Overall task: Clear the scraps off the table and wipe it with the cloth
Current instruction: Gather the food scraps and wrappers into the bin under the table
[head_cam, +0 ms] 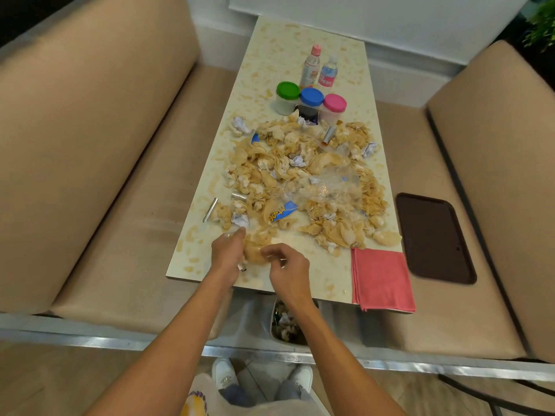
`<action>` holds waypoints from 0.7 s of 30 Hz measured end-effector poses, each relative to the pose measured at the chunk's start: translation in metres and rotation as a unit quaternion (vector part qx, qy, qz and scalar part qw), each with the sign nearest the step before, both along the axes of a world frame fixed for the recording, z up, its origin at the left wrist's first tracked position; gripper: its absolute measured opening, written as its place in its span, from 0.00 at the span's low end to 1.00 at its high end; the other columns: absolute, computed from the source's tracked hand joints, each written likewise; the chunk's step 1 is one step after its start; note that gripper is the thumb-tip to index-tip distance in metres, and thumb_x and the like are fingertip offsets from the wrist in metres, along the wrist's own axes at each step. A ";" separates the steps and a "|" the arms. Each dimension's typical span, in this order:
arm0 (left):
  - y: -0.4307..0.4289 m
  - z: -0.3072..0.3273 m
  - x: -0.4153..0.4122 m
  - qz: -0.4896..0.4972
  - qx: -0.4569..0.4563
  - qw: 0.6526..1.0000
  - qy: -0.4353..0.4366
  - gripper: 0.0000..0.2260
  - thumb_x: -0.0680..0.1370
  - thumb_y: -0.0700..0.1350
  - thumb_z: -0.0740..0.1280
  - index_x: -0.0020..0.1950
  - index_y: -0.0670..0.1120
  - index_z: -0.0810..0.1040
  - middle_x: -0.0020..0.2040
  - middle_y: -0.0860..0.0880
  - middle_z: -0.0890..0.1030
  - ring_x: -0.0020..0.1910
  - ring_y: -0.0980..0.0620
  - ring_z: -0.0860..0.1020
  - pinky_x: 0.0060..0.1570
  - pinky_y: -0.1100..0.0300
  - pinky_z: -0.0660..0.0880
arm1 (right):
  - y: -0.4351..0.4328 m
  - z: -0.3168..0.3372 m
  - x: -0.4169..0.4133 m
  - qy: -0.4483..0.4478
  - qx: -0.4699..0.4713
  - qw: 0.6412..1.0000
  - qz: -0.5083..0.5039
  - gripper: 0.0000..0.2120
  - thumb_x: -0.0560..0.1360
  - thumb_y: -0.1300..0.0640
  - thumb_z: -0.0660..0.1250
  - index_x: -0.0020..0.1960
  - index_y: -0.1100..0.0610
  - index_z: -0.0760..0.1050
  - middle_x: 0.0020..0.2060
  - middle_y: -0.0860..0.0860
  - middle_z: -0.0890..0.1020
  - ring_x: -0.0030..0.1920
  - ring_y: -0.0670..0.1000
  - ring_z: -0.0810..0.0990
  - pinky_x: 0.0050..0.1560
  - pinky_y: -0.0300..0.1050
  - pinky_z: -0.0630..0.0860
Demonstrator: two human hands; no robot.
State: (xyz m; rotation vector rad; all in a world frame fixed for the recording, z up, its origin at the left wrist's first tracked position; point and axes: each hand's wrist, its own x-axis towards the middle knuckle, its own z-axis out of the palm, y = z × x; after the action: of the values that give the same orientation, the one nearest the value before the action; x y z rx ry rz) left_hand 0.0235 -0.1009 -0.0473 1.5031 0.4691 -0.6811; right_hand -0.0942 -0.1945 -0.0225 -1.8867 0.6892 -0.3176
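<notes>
A heap of scraps covers the middle of the speckled table: beige crumpled pieces, white paper balls, clear plastic wrap, a blue wrapper and short metal tubes. At the near edge, my left hand grips a small metal tube, its fingers reaching toward a white paper ball. My right hand has curled fingers that pinch the edge of a beige scrap lying between both hands. A folded pink cloth lies on the near right corner.
Three jars with green, blue and pink lids and two bottles stand at the far end. A bin holding scraps sits under the near edge. Beige benches flank the table; a dark tray lies on the right one.
</notes>
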 end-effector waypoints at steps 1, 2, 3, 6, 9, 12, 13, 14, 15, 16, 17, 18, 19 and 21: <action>0.002 -0.001 0.001 0.002 0.001 1.000 0.000 0.10 0.78 0.52 0.72 0.49 0.45 0.82 0.38 0.47 0.78 0.36 0.45 0.77 0.33 0.57 0.70 | -0.005 -0.003 0.001 0.005 -0.013 1.000 -0.017 0.17 0.79 0.70 0.61 0.51 0.54 0.85 0.46 0.45 0.87 0.50 0.42 0.83 0.52 0.35 0.76; 0.003 -0.002 0.002 0.003 0.003 1.000 -0.003 0.10 0.78 0.52 0.72 0.51 0.46 0.83 0.39 0.47 0.80 0.37 0.45 0.78 0.33 0.56 0.71 | -0.010 -0.007 0.002 0.015 -0.030 0.999 -0.026 0.17 0.78 0.70 0.61 0.52 0.54 0.84 0.48 0.45 0.86 0.51 0.43 0.83 0.53 0.38 0.77; 0.005 -0.003 0.003 0.004 0.005 1.000 -0.006 0.10 0.78 0.52 0.72 0.52 0.47 0.83 0.41 0.46 0.81 0.39 0.44 0.79 0.35 0.54 0.73 | -0.015 -0.010 0.004 0.028 -0.050 0.998 -0.029 0.17 0.78 0.70 0.60 0.55 0.54 0.84 0.50 0.47 0.85 0.53 0.45 0.82 0.55 0.41 0.78; 0.010 -0.007 0.005 0.012 0.006 1.000 -0.011 0.09 0.76 0.52 0.71 0.52 0.49 0.84 0.48 0.45 0.87 0.47 0.42 0.86 0.48 0.43 0.84 | -0.024 -0.016 0.017 0.065 -0.102 0.993 0.008 0.19 0.78 0.70 0.61 0.64 0.57 0.81 0.61 0.52 0.81 0.61 0.52 0.79 0.64 0.46 0.76; 0.014 -0.006 0.006 0.020 0.001 1.000 -0.006 0.07 0.80 0.48 0.69 0.54 0.49 0.83 0.42 0.47 0.88 0.45 0.45 0.87 0.49 0.42 0.83 | -0.027 -0.024 0.031 0.094 -0.157 0.979 0.094 0.22 0.79 0.68 0.63 0.72 0.58 0.76 0.69 0.55 0.75 0.69 0.56 0.71 0.69 0.42 0.67; 0.017 -0.004 0.008 0.033 -0.001 0.999 -0.010 0.07 0.81 0.48 0.68 0.56 0.48 0.83 0.41 0.46 0.87 0.44 0.45 0.87 0.41 0.47 0.79 | -0.024 -0.031 0.044 0.110 -0.217 0.959 0.146 0.20 0.81 0.65 0.65 0.72 0.57 0.76 0.67 0.58 0.74 0.67 0.59 0.69 0.67 0.47 0.68; 0.018 -0.004 0.009 0.040 0.001 0.999 -0.012 0.07 0.81 0.49 0.69 0.56 0.49 0.83 0.43 0.44 0.88 0.45 0.44 0.87 0.40 0.48 0.79 | -0.021 -0.032 0.047 0.109 -0.232 0.955 0.151 0.19 0.81 0.63 0.66 0.71 0.57 0.77 0.65 0.59 0.74 0.65 0.59 0.70 0.64 0.49 0.70; 0.019 -0.005 0.011 0.045 0.004 0.999 -0.013 0.07 0.81 0.50 0.69 0.55 0.49 0.83 0.45 0.43 0.88 0.46 0.44 0.87 0.39 0.48 0.79 | -0.019 -0.033 0.050 0.108 -0.238 0.953 0.153 0.16 0.81 0.62 0.67 0.69 0.57 0.79 0.61 0.59 0.75 0.61 0.60 0.71 0.62 0.49 0.71; 0.020 -0.005 0.012 0.049 0.004 0.999 -0.014 0.07 0.81 0.50 0.69 0.55 0.49 0.83 0.47 0.43 0.88 0.47 0.44 0.87 0.40 0.48 0.80 | -0.017 -0.034 0.052 0.107 -0.239 0.953 0.154 0.14 0.81 0.62 0.66 0.66 0.59 0.81 0.58 0.59 0.76 0.59 0.60 0.71 0.61 0.50 0.72; 0.021 -0.006 0.013 0.050 0.005 0.999 -0.015 0.08 0.81 0.50 0.70 0.55 0.48 0.83 0.48 0.43 0.87 0.47 0.44 0.87 0.41 0.47 0.81 | -0.015 -0.036 0.053 0.111 -0.239 0.953 0.152 0.14 0.81 0.64 0.65 0.64 0.60 0.82 0.56 0.59 0.77 0.58 0.61 0.72 0.61 0.52 0.73; 0.021 -0.006 0.015 0.050 0.006 0.999 -0.016 0.08 0.81 0.50 0.70 0.56 0.48 0.83 0.49 0.43 0.87 0.47 0.45 0.87 0.43 0.45 0.82 | -0.015 -0.038 0.052 0.119 -0.237 0.952 0.152 0.14 0.81 0.66 0.63 0.64 0.61 0.82 0.55 0.59 0.77 0.58 0.61 0.72 0.62 0.54 0.73; 0.021 -0.006 0.016 0.050 0.006 0.999 -0.016 0.08 0.81 0.50 0.70 0.56 0.48 0.83 0.50 0.44 0.87 0.47 0.46 0.87 0.46 0.43 0.83 | -0.015 -0.039 0.051 0.126 -0.235 0.951 0.155 0.16 0.80 0.68 0.62 0.64 0.62 0.81 0.56 0.59 0.78 0.59 0.61 0.72 0.63 0.56 0.73; 0.021 -0.007 0.018 0.052 0.007 0.998 -0.016 0.08 0.81 0.50 0.70 0.57 0.49 0.83 0.50 0.44 0.87 0.48 0.45 0.87 0.49 0.42 0.84 | -0.014 -0.039 0.049 0.131 -0.228 0.952 0.160 0.17 0.79 0.68 0.61 0.65 0.63 0.80 0.57 0.59 0.78 0.60 0.61 0.72 0.64 0.56 0.73; 0.022 -0.008 0.020 0.056 0.011 0.998 -0.016 0.08 0.80 0.50 0.71 0.56 0.50 0.83 0.52 0.44 0.87 0.50 0.44 0.87 0.53 0.39 0.84 | -0.015 -0.036 0.045 0.129 -0.188 0.961 0.157 0.17 0.81 0.65 0.60 0.68 0.63 0.78 0.61 0.58 0.78 0.63 0.59 0.71 0.67 0.50 0.70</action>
State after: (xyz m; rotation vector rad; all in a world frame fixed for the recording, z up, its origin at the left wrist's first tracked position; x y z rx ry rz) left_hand 0.0432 -0.0793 -0.0551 1.4949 0.5336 -0.5639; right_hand -0.0492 -0.2093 -0.0582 -2.3923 0.5089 0.0075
